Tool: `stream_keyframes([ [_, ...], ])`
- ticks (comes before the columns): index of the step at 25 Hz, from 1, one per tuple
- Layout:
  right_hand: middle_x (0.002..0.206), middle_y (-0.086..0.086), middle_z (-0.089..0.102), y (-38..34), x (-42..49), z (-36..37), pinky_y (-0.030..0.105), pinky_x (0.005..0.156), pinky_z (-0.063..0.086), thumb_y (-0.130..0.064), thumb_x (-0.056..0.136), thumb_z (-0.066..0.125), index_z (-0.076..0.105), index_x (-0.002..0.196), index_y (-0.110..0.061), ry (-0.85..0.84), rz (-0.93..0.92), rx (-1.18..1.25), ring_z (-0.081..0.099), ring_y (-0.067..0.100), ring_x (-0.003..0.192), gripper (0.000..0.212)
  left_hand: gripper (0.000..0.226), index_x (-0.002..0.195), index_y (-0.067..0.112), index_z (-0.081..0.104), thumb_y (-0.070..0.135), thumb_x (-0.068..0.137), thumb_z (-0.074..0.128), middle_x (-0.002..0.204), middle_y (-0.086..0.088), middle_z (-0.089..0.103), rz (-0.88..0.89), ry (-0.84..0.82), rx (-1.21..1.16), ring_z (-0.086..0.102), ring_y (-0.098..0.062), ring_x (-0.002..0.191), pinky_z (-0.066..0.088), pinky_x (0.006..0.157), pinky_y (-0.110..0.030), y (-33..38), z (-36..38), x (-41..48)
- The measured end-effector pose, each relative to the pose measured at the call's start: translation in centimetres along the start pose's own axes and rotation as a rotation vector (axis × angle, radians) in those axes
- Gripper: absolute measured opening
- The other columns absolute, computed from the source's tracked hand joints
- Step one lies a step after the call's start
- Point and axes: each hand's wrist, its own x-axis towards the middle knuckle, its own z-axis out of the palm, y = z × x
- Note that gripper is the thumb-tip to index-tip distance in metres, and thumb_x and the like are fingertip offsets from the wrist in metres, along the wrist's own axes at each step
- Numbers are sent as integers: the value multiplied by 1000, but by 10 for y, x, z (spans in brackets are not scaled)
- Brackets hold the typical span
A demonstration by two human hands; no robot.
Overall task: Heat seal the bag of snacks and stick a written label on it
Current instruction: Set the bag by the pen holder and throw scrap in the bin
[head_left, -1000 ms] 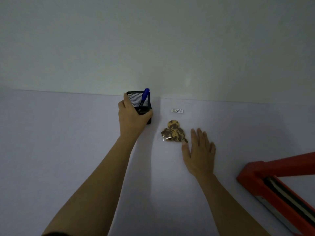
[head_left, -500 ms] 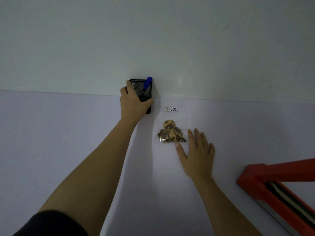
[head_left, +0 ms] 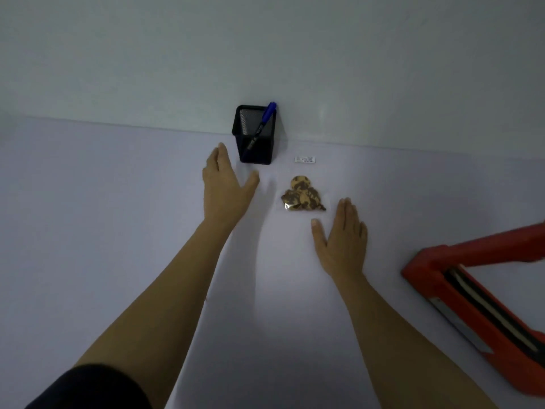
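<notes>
A clear bag of brown marbled snacks (head_left: 303, 195) lies flat on the white table. Behind it lies a small white label (head_left: 305, 159). A black mesh pen holder (head_left: 256, 134) stands against the wall with a blue pen (head_left: 263, 123) leaning in it. My left hand (head_left: 226, 187) hovers just in front and left of the holder, fingers straight, holding nothing. My right hand (head_left: 342, 235) lies flat on the table, just right of and nearer than the bag, apart from it.
A red heat sealer (head_left: 477, 290) with its arm raised sits at the right edge of the table (head_left: 103, 231). A pale wall rises behind the holder.
My left hand has let go of the pen holder, which now stands against the wall, and has drawn back. My right hand has slid a little right, away from the bag.
</notes>
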Motion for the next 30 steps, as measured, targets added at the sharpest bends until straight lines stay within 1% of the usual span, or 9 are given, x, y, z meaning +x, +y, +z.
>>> stream_keyframes([
  [6, 154, 13, 17, -22, -99, 4, 48, 114, 13, -60, 84, 14, 21, 144, -3, -139, -15, -50, 12, 28, 142, 82, 47, 133, 0, 44, 10, 88, 56, 135, -20, 45, -40, -129, 164, 40, -35, 125, 33, 106, -38, -92, -45, -152],
  [9, 154, 12, 17, -49, -140, 11, 49, 113, 13, -59, 84, 12, 21, 144, -3, -195, -88, -46, 12, 29, 142, 82, 35, 119, 3, 58, 12, 86, 61, 120, -18, 57, -61, -148, 208, 51, -37, 109, 45, 96, -42, -125, -56, -181],
  [12, 154, 10, 20, -70, -172, 19, 48, 112, 16, -57, 88, 14, 24, 144, -7, -237, -202, -59, 16, 26, 142, 76, 25, 108, 2, 65, 8, 84, 64, 107, -18, 63, 6, -157, 272, 53, -38, 100, 47, 84, -40, -128, -57, -183],
  [17, 151, 9, 29, -78, -204, 29, 49, 109, 21, -58, 91, 6, 28, 143, -9, -257, -231, -127, 25, 26, 139, 74, 16, 97, -2, 65, 9, 89, 56, 96, -19, 65, 37, -118, 294, 54, -37, 90, 45, 75, -38, -126, -53, -186],
  [20, 152, 9, 26, -75, -214, 31, 47, 110, 16, -58, 90, 4, 24, 144, -10, -249, -234, -145, 22, 25, 140, 74, 25, 113, 3, 58, 14, 94, 47, 104, -15, 61, 3, -166, 329, 51, -31, 96, 41, 80, -34, -126, -53, -186],
  [22, 152, 9, 27, -76, -224, 32, 48, 109, 17, -57, 91, 3, 25, 143, -9, -231, -221, -149, 23, 26, 140, 75, 32, 118, 12, 54, 30, 92, 48, 99, -6, 57, -61, -217, 235, 51, -23, 92, 43, 77, -33, -123, -54, -185],
  [24, 151, 9, 28, -78, -236, 32, 48, 109, 17, -57, 91, 2, 26, 143, -9, -216, -219, -143, 24, 26, 139, 75, 41, 106, 13, 58, 46, 85, 49, 87, 2, 53, -75, -256, 211, 52, -20, 83, 41, 66, -30, -123, -58, -181],
  [27, 151, 8, 29, -78, -256, 33, 47, 109, 16, -56, 91, 4, 28, 143, -9, -208, -247, -139, 25, 25, 139, 73, 22, 106, 14, 60, 25, 90, 50, 96, 4, 47, -14, -311, 261, 49, -20, 86, 38, 69, -28, -126, -62, -175],
  [30, 150, 9, 30, -75, -277, 34, 47, 109, 18, -56, 91, 3, 29, 142, -9, -202, -301, -136, 26, 25, 139, 74, 12, 97, 2, 61, 7, 87, 56, 102, -15, 52, -53, -171, 116, 56, -30, 85, 41, 74, -28, -135, -70, -191],
])
